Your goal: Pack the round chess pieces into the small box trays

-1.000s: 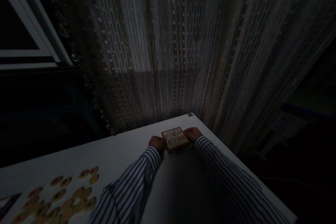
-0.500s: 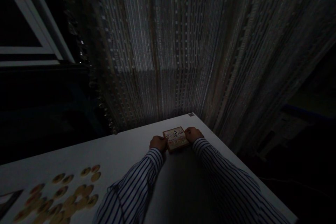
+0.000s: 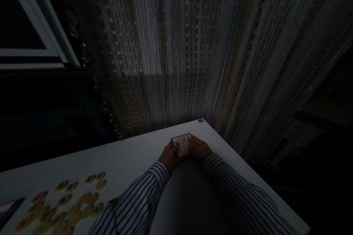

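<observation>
Between my hands, near the far corner of the table, is a flat Chinese chess box [image 3: 182, 143] with dark characters on its pale lid and a reddish-brown edge. My left hand [image 3: 170, 155] is closed round its left side, the thumb lying on top of the lid. On the opposite side my right hand [image 3: 200, 148] grips the box the same way, with its thumb over the right part of the lid. The underside of the box and most of my fingertips are hidden. Loose round chess pieces [image 3: 74, 210] lie in a cluster at the lower left.
The white table [image 3: 129, 152] ends at a far corner bearing a small printed square [image 3: 200, 120]. A striped, beaded curtain [image 3: 171, 51] hangs just behind it. A dark-edged flat object [image 3: 12, 209] sits at the left edge of view. The light is dim.
Both hands have moved inward from the edges of the box, and the thumbs now cover parts of its lid. The box and the loose pieces stay about where they were.
</observation>
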### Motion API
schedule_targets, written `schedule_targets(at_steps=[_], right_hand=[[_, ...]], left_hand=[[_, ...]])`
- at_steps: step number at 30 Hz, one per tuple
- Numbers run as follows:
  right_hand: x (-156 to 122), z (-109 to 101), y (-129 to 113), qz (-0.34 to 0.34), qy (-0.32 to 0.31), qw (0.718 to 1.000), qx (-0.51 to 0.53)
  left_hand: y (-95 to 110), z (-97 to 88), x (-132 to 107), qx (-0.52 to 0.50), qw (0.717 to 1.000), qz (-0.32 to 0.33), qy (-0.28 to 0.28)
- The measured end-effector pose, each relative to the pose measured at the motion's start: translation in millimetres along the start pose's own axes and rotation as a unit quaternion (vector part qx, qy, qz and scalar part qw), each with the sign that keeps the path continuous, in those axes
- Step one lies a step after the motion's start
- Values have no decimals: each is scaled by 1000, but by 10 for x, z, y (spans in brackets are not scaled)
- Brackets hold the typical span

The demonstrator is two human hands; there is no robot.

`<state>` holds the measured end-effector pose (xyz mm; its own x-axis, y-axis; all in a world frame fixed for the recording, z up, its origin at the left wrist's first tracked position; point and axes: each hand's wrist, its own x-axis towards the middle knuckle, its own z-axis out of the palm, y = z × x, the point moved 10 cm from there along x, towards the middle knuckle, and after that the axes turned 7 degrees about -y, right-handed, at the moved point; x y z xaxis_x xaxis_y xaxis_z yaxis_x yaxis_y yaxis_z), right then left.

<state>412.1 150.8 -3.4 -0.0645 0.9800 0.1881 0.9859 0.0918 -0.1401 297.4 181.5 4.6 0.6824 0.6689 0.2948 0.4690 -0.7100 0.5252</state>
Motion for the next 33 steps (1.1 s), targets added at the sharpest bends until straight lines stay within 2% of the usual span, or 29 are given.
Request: schedule_targets(at_steps=[3, 6, 13, 18, 24, 30, 33], right_hand=[[14, 76, 34, -3, -3, 1000, -4], [36, 139, 68, -3, -23, 1000, 1], [39, 158, 53, -2, -27, 1000, -7], [20, 76, 44, 26, -24, 999, -39], [96, 94, -51, -7, -47, 998, -43], [126, 140, -47, -17, -38, 998, -37], [121, 145, -41, -18, -32, 999, -40]], left_hand=[[-56, 140, -8, 35, 999, 11, -16], [-131, 228, 0, 48, 998, -5, -34], [-200, 297, -23, 53, 995, -41, -73], [-171, 276, -41, 57, 994, -55, -81], [-143, 246, -47, 47, 991, -83, -94], [-136, 234, -46, 48, 993, -68, -86], [-147, 172, -22, 45, 995, -62, -69]])
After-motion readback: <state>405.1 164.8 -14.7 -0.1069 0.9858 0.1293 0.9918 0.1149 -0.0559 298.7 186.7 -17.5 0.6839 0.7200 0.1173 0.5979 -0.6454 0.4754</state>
